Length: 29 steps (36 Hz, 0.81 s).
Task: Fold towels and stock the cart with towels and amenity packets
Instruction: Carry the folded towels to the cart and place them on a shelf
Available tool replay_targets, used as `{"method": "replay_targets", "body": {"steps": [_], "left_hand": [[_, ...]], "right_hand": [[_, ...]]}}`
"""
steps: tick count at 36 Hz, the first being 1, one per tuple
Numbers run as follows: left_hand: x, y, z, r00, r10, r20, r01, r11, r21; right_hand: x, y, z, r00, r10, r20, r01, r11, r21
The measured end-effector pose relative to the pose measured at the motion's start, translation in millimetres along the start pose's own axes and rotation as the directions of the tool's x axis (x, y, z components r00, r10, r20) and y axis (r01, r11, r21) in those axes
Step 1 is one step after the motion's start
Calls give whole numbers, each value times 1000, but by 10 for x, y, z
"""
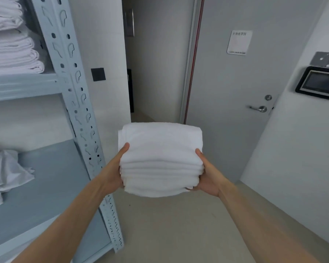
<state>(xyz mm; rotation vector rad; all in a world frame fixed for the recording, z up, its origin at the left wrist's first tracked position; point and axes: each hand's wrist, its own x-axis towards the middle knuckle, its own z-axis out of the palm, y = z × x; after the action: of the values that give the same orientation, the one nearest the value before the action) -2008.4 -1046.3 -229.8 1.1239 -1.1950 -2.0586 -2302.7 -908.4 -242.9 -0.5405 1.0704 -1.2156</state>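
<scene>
Between left hand (113, 172) and right hand (207, 177), clamped towel stack (160, 158).

A hotel linen storeroom: folded white linens (13, 52) on metal shelving (72, 88), door sign (239, 42) reading "Clean Linen Room".

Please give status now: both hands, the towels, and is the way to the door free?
Left hand and right hand clamp stack of folded towels, carried mid-air. Doorway ahead open, floor bare. Cart not in view.
</scene>
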Motion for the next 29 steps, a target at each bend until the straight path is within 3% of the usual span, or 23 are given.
{"method": "replay_targets", "body": {"steps": [20,29], "left_hand": [[2576,1279,907,979,-43,198,60,995,-80],[3767,1632,1382,983,-25,179,40,996,-84]], "right_hand": [[1667,-1696,-1208,993,-55,-108,58,998,31],[2500,-2439,-1983,995,-60,-84,62,998,32]]}}
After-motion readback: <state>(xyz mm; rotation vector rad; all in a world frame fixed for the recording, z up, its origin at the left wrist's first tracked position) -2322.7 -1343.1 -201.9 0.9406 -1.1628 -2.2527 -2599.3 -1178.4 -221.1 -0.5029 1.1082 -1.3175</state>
